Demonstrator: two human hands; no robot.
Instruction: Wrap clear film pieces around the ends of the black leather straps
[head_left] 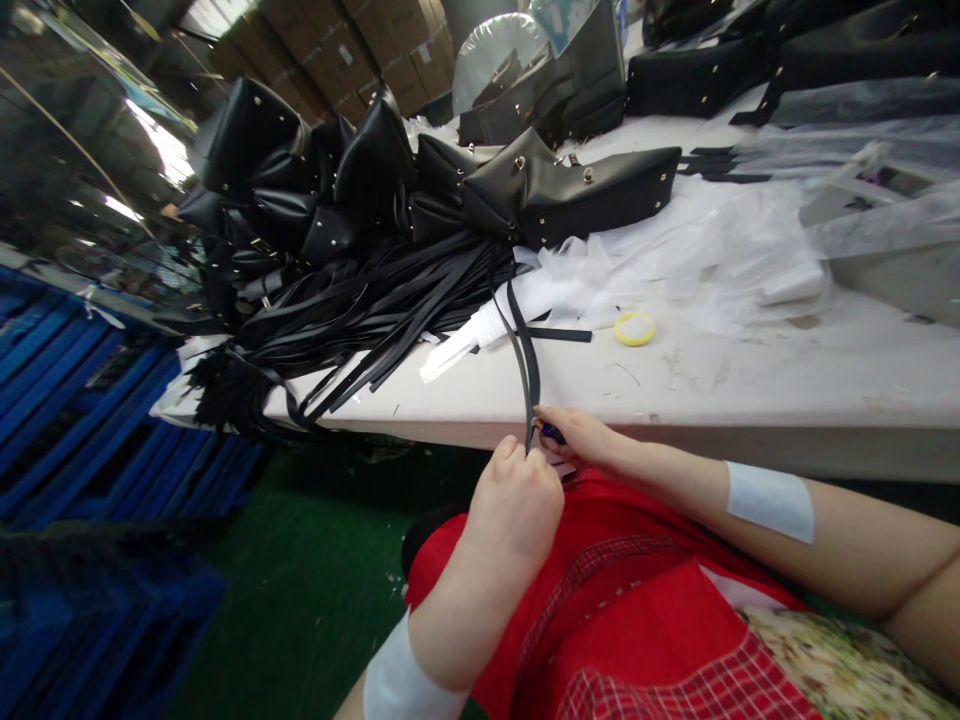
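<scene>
A long, narrow black strap (532,365) crosses the front edge of a white table (585,385), clenched in our left hand (517,492); our right hand (576,434) grips a small dark-blue tool (553,433) beside it. Beyond lie piled flat black straps (405,325) and glossy black bags (611,200).

White table (600,395): pale top, faintly marked
Black studded handbags (604,190): heaped towards the back
Black straps (390,305): loose pile, left, ends over the front edge
White strips (466,342): beside the straps
Translucent plastic (682,250): crumpled, right
Yellow ring (618,335): lying flat
</scene>
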